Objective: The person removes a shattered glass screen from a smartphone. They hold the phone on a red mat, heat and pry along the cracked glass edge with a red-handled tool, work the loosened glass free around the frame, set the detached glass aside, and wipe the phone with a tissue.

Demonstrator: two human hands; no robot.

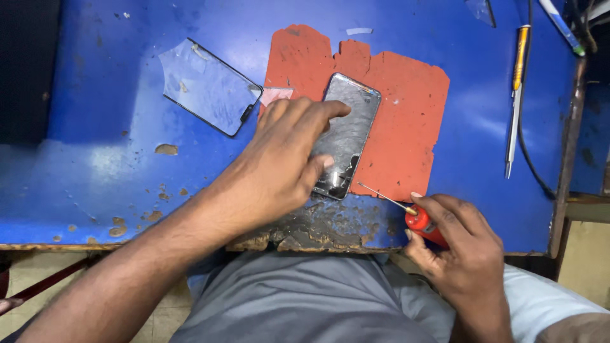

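L hand (289,152) pins phone (346,134) flat on red mat (406,121); R hand (460,251) grips red screwdriver (413,215).
Screwdriver tip sits just off phone's lower-right corner, w/ L fingers spread over glass. Risk: tip skids, scratching screen or jabbing thumb.

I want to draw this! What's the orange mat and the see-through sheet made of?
The orange mat looks like soft rubber: matte, with ragged, torn edges. The see-through sheet is probably thin glass, maybe plastic: clear, shiny, dark-rimmed, and it lies flat on the blue table.
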